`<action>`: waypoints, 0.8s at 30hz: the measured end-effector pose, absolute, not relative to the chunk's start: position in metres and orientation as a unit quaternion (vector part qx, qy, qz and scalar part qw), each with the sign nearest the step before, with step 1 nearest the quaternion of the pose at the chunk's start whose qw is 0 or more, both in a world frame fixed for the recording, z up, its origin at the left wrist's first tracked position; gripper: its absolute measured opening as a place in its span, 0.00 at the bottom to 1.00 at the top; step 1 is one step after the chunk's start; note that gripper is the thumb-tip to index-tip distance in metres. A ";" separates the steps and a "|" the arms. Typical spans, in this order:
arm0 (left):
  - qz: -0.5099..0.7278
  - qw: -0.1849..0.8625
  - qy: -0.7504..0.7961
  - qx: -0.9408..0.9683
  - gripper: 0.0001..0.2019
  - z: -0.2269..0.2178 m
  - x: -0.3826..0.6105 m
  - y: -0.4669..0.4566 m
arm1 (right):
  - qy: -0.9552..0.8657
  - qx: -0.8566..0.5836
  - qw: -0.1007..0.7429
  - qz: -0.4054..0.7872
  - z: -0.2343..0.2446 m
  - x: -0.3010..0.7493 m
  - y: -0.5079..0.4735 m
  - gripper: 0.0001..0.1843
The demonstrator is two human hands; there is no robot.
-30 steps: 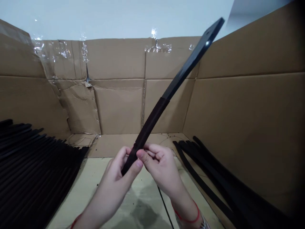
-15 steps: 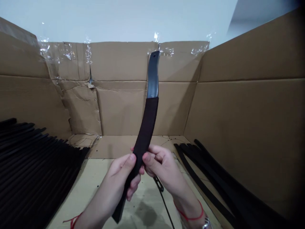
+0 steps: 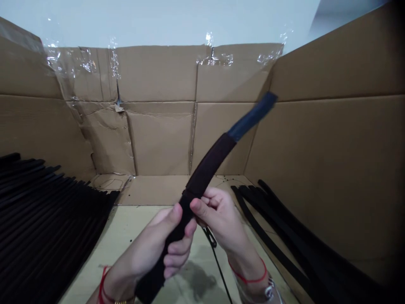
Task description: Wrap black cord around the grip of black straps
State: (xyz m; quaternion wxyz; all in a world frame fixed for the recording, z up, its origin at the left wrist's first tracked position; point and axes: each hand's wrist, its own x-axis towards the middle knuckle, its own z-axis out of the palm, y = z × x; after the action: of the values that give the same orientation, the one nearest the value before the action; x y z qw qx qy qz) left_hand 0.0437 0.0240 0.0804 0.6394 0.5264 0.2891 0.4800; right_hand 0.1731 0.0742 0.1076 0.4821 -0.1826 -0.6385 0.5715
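Observation:
Both my hands hold one long curved black strip (image 3: 209, 166) that slants up to the right. A dark woven sleeve covers most of it, and the bare bluish-black end (image 3: 253, 116) sticks out at the top. My left hand (image 3: 164, 249) is wrapped round the sleeved lower part. My right hand (image 3: 218, 215) pinches the sleeve just above, fingers closed on it. A thin black wire hook (image 3: 211, 241) hangs beneath my right hand.
Cardboard walls (image 3: 158, 135) patched with clear tape enclose the workspace. A large stack of black strips (image 3: 41, 219) lies at the left. Several more black strips (image 3: 284, 236) lie along the right wall. The floor (image 3: 126, 228) is pale board.
The strip swung from leaning right to upright, then back to leaning right and lower. My left hand slid further down the sleeve and gripped it fully.

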 end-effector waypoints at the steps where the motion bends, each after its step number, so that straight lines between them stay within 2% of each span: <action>1: 0.474 0.639 0.274 0.540 0.26 0.080 0.043 0.026 | -0.638 -0.187 0.490 0.564 0.107 0.173 0.074 0.19; 4: 0.550 0.502 0.352 0.567 0.22 0.079 0.040 0.030 | -0.614 -0.206 0.537 0.541 0.104 0.170 0.074 0.17; 5: 0.565 0.485 0.377 0.551 0.22 0.080 0.038 0.028 | -0.612 -0.201 0.530 0.551 0.104 0.169 0.075 0.18; 7: 0.553 0.565 0.366 0.491 0.23 0.082 0.035 0.024 | -0.622 -0.170 0.474 0.600 0.103 0.170 0.076 0.22; 10: 0.436 0.776 0.192 0.414 0.27 0.082 0.033 0.020 | -0.626 -0.122 0.400 0.658 0.105 0.175 0.075 0.23; 13: 0.335 0.861 0.042 0.382 0.30 0.078 0.036 0.024 | -0.641 -0.126 0.420 0.630 0.109 0.177 0.067 0.18; 16: 0.315 0.861 0.059 0.395 0.34 0.073 0.037 0.033 | -0.672 -0.188 0.486 0.526 0.110 0.174 0.059 0.15; 19: 0.398 0.783 0.189 0.438 0.35 0.073 0.033 0.036 | -0.706 -0.229 0.523 0.418 0.107 0.169 0.055 0.18; 21: 0.431 0.752 0.233 0.440 0.32 0.075 0.029 0.034 | -0.708 -0.234 0.517 0.421 0.106 0.166 0.055 0.18; 24: 0.426 0.777 0.225 0.405 0.31 0.077 0.030 0.031 | -0.669 -0.237 0.502 0.493 0.106 0.165 0.053 0.14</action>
State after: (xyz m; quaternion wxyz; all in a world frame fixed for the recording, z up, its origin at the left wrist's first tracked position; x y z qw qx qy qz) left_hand 0.0297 0.0306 0.0768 0.7768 0.4053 0.2250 0.4263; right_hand 0.1653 0.0530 0.1064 0.5023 -0.2374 -0.6694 0.4933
